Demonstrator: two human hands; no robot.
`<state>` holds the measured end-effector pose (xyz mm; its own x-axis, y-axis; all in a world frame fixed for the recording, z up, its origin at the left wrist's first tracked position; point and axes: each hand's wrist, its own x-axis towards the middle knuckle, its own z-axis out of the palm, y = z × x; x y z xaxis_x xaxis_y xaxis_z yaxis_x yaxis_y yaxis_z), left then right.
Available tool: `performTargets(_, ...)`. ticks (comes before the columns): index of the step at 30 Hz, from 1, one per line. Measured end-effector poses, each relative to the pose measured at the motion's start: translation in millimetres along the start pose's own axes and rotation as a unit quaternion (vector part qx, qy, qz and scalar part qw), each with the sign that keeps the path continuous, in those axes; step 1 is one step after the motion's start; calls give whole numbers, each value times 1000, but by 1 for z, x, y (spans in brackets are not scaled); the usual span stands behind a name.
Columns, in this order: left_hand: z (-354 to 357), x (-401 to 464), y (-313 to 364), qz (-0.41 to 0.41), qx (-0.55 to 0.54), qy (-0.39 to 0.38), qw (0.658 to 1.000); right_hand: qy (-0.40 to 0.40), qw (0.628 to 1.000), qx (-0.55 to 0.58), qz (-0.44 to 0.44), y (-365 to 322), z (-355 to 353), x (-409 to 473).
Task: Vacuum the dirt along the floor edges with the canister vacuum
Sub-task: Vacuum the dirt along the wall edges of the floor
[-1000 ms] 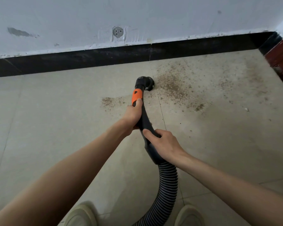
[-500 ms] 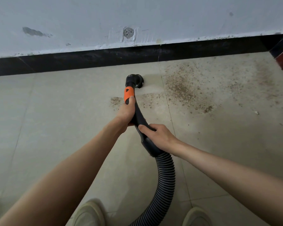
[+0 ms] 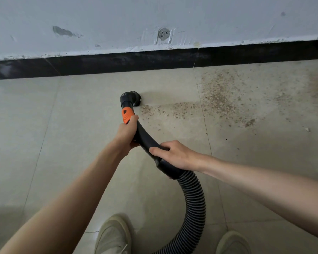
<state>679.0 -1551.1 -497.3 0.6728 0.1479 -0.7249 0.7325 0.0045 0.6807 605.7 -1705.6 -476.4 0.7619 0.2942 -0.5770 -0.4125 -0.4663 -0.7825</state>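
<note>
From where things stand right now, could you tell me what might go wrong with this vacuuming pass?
The brush nozzle sits left of most of the dirt, so a pass further left would likely miss it. The ribbed hose loops between both shoes, a possible trip or snag. Specks near the black baseboard could be left behind.

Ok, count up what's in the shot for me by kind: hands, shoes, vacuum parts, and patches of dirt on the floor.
Hands: 2, left hand and right hand, both gripping the handle
Shoes: 2, left shoe and right shoe
Vacuum parts: 3, brush nozzle, handle, ribbed hose
Dirt patches: 1 spread, right of the nozzle
Total: 8
</note>
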Motion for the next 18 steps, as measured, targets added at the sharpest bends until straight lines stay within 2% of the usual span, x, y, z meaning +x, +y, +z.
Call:
performTargets(4,-1,-3,-8,-9,-38,3,999,-19,1000,-13,5,6,2,-13)
performTargets(9,5,-10,-25,-12,-21,14,1000,-22,997,-75,18,13,4,-18)
performTargets(14,15,-16,-31,5,-6,-3,1000,-36,997,-71,19,10,8,-14)
performTargets(18,26,-17,-35,8,0,-27,1000,-6,995,-92,29,18,8,-21)
